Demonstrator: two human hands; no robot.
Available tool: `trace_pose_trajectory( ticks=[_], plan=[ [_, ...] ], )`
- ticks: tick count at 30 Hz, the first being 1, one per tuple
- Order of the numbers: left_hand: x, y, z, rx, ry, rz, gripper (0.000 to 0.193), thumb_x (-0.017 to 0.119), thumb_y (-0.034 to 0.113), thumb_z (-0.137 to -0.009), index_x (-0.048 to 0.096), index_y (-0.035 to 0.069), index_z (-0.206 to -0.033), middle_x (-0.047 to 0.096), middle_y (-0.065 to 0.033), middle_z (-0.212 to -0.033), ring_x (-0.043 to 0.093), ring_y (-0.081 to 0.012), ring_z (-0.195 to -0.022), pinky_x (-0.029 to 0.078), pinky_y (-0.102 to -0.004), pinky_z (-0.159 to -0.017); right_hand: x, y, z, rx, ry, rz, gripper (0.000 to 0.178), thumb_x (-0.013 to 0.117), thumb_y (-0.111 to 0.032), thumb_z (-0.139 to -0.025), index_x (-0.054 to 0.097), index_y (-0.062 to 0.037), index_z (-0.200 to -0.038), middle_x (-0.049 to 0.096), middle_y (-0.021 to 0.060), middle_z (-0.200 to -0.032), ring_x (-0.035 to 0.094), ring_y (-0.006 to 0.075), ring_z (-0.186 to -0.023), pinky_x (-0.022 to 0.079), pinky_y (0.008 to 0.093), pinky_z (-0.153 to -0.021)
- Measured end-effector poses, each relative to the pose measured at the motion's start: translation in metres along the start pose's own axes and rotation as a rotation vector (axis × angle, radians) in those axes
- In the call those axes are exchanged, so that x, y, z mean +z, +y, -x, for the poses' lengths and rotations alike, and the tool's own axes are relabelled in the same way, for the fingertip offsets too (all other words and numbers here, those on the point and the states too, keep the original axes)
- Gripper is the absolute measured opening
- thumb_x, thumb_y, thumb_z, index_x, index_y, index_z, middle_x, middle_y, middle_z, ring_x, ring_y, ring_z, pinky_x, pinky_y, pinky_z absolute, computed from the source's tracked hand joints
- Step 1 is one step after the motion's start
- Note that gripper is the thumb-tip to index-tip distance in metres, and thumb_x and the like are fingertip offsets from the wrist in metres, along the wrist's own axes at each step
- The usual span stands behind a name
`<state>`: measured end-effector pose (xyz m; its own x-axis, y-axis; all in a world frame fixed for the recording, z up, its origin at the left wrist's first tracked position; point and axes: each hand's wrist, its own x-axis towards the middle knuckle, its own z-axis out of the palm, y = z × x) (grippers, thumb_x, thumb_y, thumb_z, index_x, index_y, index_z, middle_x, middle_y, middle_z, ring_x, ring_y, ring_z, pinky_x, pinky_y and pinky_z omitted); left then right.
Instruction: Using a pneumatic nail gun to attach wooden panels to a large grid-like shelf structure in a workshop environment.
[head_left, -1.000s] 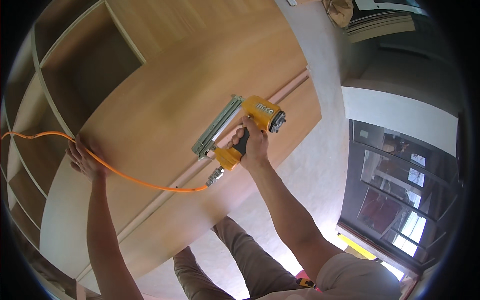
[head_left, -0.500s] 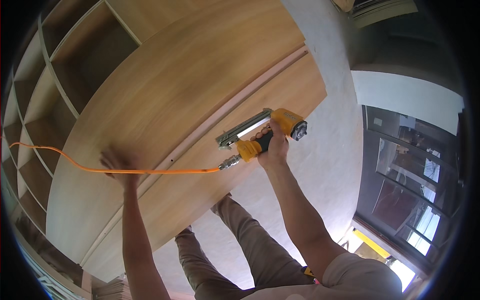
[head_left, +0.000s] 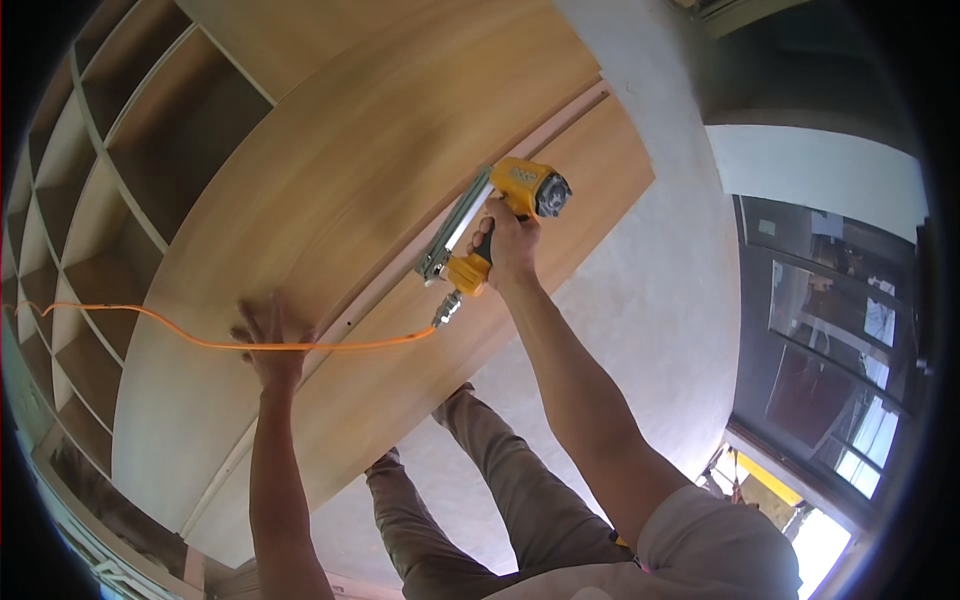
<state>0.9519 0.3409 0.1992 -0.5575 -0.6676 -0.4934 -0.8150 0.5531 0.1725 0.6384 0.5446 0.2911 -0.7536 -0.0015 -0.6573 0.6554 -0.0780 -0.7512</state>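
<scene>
Right hand [head_left: 512, 248] grips a yellow pneumatic nail gun [head_left: 490, 222] against a large wooden panel [head_left: 330, 190]; left hand [head_left: 268, 345], fingers spread, presses flat beneath its thin orange air hose [head_left: 200, 340].

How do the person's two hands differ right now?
The right hand is closed around the yellow nail gun; the left hand is open with fingers spread, pressed flat on the wooden panel. The right is higher up the panel. Both are bare.

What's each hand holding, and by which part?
Right hand grips the yellow nail gun by its black handle. Left hand holds nothing, flat on the wooden panel.
</scene>
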Motion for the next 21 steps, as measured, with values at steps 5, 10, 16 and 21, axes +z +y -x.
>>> trace_pose_trajectory(
  ticks=[5,10,16,21],
  plan=[
    [-0.008,-0.02,-0.033,-0.145,0.016,0.014,0.113,0.078,0.056,-0.077,0.005,0.035,-0.16,-0.005,-0.0171,-0.166,-0.002,-0.0575,-0.147,0.023,-0.0819,-0.102,0.002,-0.026,-0.03,-0.036,0.017,-0.015,0.012,0.063,-0.013,-0.086,0.053,-0.0085,-0.09,0.049,0.0009,-0.062,0.05,0.0152,-0.048,0.046,0.0347,-0.047],
    [-0.022,-0.01,-0.05,-0.197,-0.101,-0.026,0.124,0.081,0.052,-0.076,-0.006,0.026,-0.16,-0.003,-0.0181,-0.167,-0.01,-0.0422,-0.152,0.011,-0.0804,-0.107,0.004,-0.042,-0.042,-0.022,0.047,-0.013,0.012,0.063,-0.013,-0.085,0.052,-0.0084,-0.088,0.049,0.0017,-0.062,0.05,0.0161,-0.049,0.046,0.0346,-0.047],
    [-0.028,-0.001,-0.046,-0.242,-0.108,0.074,0.125,0.083,0.045,-0.077,-0.009,0.025,-0.16,-0.004,-0.0206,-0.166,-0.016,-0.038,-0.152,0.003,-0.0786,-0.108,0.01,-0.044,-0.059,-0.022,0.082,-0.033,0.012,0.063,-0.012,-0.087,0.052,-0.0075,-0.087,0.05,0.0025,-0.061,0.051,0.0167,-0.047,0.046,0.0354,-0.046],
    [-0.038,0.003,-0.047,-0.222,-0.197,0.065,0.127,0.084,0.042,-0.076,-0.01,0.023,-0.16,-0.012,-0.0238,-0.164,-0.018,-0.0395,-0.151,0.004,-0.0777,-0.11,0.019,-0.055,-0.047,-0.014,0.103,-0.016,0.012,0.063,-0.012,-0.087,0.052,-0.0076,-0.085,0.051,0.0028,-0.062,0.051,0.0174,-0.047,0.046,0.036,-0.044]
  ],
)
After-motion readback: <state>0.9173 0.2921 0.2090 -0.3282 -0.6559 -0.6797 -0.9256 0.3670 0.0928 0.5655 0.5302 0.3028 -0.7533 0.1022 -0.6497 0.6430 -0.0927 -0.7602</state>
